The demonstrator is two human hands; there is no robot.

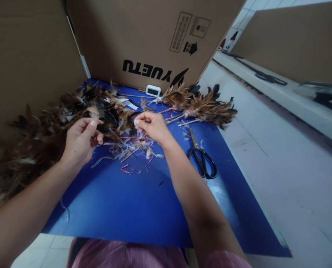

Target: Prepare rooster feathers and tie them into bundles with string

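Observation:
Between the thumb and fingers of my left hand (80, 141) is a small fluffy tan feather (94, 111), held up in front of the dark feather pile. My right hand (154, 126) is closed in a pinch on a whitish, translucent strip (137, 123), apparently plastic. Below it lies a tangle of clear plastic strips (117, 150), thin sticks and a red string (132, 172). Brown and black loose feathers (40, 149) are heaped along the left side. Feather bundles tied onto sticks (207, 108) lie at the back right.
Black-handled scissors (202, 162) rest to the right of my right forearm. At the back, a small white digital timer (153, 90) stands before a printed cardboard panel (143, 37); more cardboard (28, 56) walls the left. A blue sheet (126, 208) covers the table.

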